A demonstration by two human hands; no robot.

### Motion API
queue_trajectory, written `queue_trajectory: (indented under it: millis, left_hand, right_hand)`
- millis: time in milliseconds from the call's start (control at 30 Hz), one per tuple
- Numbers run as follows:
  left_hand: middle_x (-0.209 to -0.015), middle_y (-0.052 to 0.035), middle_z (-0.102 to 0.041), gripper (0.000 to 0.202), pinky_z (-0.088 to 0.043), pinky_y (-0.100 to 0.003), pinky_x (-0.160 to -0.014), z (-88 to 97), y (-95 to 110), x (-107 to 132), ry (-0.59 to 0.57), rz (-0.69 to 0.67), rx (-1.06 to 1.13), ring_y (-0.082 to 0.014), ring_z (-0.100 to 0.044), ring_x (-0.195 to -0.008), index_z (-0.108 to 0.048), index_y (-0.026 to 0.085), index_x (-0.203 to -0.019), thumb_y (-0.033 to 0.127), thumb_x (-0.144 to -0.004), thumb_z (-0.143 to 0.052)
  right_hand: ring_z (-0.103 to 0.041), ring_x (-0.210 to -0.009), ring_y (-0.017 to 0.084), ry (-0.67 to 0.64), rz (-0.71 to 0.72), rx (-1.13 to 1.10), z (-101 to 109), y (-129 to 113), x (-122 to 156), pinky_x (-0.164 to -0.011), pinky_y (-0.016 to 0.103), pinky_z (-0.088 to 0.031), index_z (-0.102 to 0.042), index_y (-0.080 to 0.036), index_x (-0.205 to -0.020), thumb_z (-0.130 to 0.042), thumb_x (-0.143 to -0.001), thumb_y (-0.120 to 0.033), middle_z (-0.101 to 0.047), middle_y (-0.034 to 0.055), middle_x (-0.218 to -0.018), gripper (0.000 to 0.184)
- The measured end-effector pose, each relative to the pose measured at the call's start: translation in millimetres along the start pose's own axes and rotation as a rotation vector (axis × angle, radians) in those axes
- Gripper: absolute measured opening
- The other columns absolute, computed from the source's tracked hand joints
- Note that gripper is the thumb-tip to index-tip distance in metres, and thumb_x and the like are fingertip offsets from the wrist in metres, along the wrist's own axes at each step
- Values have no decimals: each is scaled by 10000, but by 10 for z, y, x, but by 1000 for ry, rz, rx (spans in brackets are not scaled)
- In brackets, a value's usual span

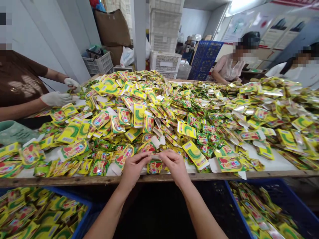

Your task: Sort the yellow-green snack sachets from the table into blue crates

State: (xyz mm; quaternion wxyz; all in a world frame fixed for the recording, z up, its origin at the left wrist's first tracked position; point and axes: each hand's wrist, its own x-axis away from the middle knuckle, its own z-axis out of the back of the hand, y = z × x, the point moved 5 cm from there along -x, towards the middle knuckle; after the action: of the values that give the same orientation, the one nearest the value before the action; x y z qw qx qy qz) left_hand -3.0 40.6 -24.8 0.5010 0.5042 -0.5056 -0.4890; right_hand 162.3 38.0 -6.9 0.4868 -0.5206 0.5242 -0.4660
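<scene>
Close to the table's front edge, my left hand [132,166] and my right hand [176,166] pinch the top end of one small yellow-green box [154,167] from both sides. Its printed front faces me, and fingers partly cover the upper edge. Green foil packets [99,167] lie to the left of my left hand. A flat yellow box [194,153] rests just right of my right hand, and beyond it a box with an open white flap [230,164] lies at the edge. Behind my hands rises a heap of similar boxes [139,114].
The wooden table edge [114,179] runs across in front of me. Below it, blue crates [83,212] on both sides hold boxes. A co-worker's gloved hands [56,98] are at the left; two people sit at the far right. White crates [165,61] stand behind the table.
</scene>
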Motion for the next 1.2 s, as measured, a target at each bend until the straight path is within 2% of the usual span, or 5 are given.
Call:
queue_trajectory:
  millis: [233, 733, 900, 1033, 1200]
  left_hand:
    - [-959, -34, -715, 245, -542, -273, -784, -81, 41, 14, -21, -154, -70, -159, -656, -859, -691, 196, -1022, 299, -801, -671]
    - [-1055, -54, -674, 291, -557, -291, -824, -95, 153, 268, -302, -733, -450, -157, -658, -956, -644, 268, -1097, 124, -848, -600]
    - [-987, -55, -634, 309, -539, -275, -800, -191, 253, 229, -279, -579, -524, -156, -632, -911, -639, 270, -1164, 171, -911, -494]
    - [-1123, 21, -666, 270, -496, -395, -974, 466, 462, 403, 102, -431, -554, -217, -614, -1066, -646, 345, -1120, 288, -875, -549]
    - [-952, 122, -747, 203, -605, -442, -759, 1961, -156, 1057, -126, -129, -948, -297, -703, -932, -720, 492, -888, 438, -748, -582]
  right_hand:
    - [-557, -543, 122, 36, -4, 40, -6, 71, -42, -466, 246, -510, -756, -214, -757, -769, -659, -352, -599, 6, -679, 170]
    - [-599, -938, 186, -50, 492, 462, 72, -31, 450, -813, 336, -506, -694, -272, -1075, -542, -901, -223, -630, 72, -1017, 237]
    - [-603, -840, 211, 294, 327, 782, 536, 24, 50, -775, 352, -482, -697, -196, -934, -531, -898, -288, -644, 79, -902, 193]
    - [-563, -874, 262, 237, 216, 1151, 502, 115, -211, -760, 364, -449, -656, -179, -863, -667, -782, -259, -600, 106, -918, 115]
    - [-538, -779, 227, 258, 279, 866, 429, 51, -35, -732, 347, -421, -575, -200, -815, -648, -764, -216, -601, 42, -808, 90]
